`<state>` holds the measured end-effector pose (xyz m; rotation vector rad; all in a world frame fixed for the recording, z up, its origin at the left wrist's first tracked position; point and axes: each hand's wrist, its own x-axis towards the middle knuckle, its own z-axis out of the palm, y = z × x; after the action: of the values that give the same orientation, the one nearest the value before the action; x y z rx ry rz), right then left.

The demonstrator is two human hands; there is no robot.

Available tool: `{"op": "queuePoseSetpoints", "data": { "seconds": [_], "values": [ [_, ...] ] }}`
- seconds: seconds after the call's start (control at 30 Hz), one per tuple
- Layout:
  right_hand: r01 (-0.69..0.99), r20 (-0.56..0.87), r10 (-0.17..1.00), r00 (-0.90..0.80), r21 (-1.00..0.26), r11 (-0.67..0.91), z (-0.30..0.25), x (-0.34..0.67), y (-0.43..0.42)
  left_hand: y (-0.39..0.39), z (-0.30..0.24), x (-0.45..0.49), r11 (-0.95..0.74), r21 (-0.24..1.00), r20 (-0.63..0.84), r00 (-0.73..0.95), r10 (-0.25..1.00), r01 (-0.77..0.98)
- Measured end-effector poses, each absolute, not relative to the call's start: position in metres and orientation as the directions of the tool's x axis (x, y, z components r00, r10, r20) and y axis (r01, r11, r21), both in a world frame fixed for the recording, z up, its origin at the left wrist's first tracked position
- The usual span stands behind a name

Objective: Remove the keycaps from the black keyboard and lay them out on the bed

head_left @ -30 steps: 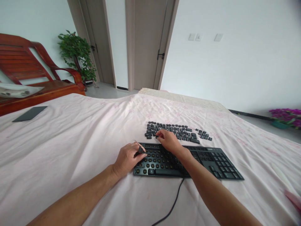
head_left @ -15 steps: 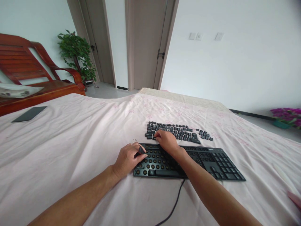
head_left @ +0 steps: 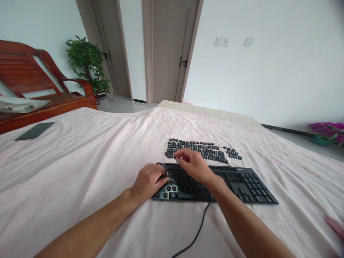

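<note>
Two bare forearms reach over a pale pink, flower-patterned cloth (head_left: 107,161) spread over a broad surface. A black computer keyboard (head_left: 188,190) lies flat on it, well in from the cloth's far edge. The keyboard's left part shows round key mounts in rows; the space bar sits in place at its near edge, and the number pad at its right end has its keys. A black cable (head_left: 199,229) trails from the keyboard's near edge across the cloth toward the person.

The left hand (head_left: 149,179) rests at the keyboard's far left corner, thumb and fingers pinching a small dark tool (head_left: 165,171) whose thin wire prongs point up and away. The right hand (head_left: 195,165) arches above the keyboard's far edge, thumb and forefinger curved toward each other beside the loose keycaps (head_left: 193,143); I cannot tell whether the fingertips grip one. These keycaps lie in rough rows just beyond the keyboard, with a smaller cluster (head_left: 233,153) to their right.

Near the cloth's far left edge lies a dark flat slab (head_left: 34,131). Past that edge stand a reddish wooden bench (head_left: 24,66) and a leafy green plant (head_left: 87,59). Purple flowers (head_left: 326,129) stand at the far right.
</note>
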<state>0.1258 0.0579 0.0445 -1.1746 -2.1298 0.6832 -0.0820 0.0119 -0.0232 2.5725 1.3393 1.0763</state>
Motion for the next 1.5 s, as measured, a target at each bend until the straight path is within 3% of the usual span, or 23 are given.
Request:
{"op": "queuePoseSetpoints", "data": {
  "seconds": [0.1, 0.27, 0.37, 0.53, 0.67, 0.83, 1.0, 1.13, 1.3, 1.5],
  "values": [
    [0.373, 0.223, 0.776, -0.590, -0.777, 0.507, 0.056, 0.125, 0.031, 0.010, -0.019, -0.077, -0.660, 0.236, 0.555, 0.459, 0.694, 0.713],
    [0.305, 0.353, 0.685, -0.637, -0.701, 0.644, 0.056, 0.123, 0.010, 0.007, -0.013, -0.065, -0.685, 0.232, 0.531, 0.500, 0.685, 0.691],
    [0.306, 0.362, 0.769, -0.527, -0.763, 0.569, 0.049, 0.130, 0.009, 0.004, -0.009, -0.063, -0.668, 0.353, 0.474, 0.490, 0.732, 0.655],
    [0.206, 0.204, 0.954, -0.222, -0.946, 0.250, 0.036, 0.144, 0.002, -0.002, -0.004, -0.067, -0.628, 0.522, 0.415, 0.471, 0.778, 0.577],
    [0.142, 0.160, 0.983, -0.088, -0.975, 0.171, 0.025, 0.139, -0.011, -0.008, -0.006, -0.071, -0.671, 0.491, 0.417, 0.527, 0.741, 0.555],
    [0.076, 0.216, 0.973, -0.083, -0.972, 0.223, 0.013, 0.126, -0.021, -0.012, -0.012, -0.072, -0.687, 0.432, 0.411, 0.551, 0.727, 0.584],
    [0.140, 0.232, 0.965, -0.122, -0.959, 0.248, 0.006, 0.119, -0.026, -0.012, -0.017, -0.071, -0.688, 0.427, 0.406, 0.555, 0.726, 0.587],
    [0.322, 0.284, 0.943, -0.173, -0.889, 0.327, 0.005, 0.118, -0.029, -0.012, -0.020, -0.072, -0.689, 0.443, 0.420, 0.546, 0.725, 0.574],
    [0.564, 0.471, 0.824, -0.314, -0.605, 0.561, 0.014, 0.112, -0.034, -0.013, -0.023, -0.071, -0.713, 0.402, 0.454, 0.551, 0.700, 0.574],
    [0.705, 0.375, 0.817, -0.439, -0.420, 0.572, 0.023, 0.092, -0.034, -0.014, -0.027, -0.068, -0.670, 0.337, 0.465, 0.502, 0.729, 0.661]
  ]
}}
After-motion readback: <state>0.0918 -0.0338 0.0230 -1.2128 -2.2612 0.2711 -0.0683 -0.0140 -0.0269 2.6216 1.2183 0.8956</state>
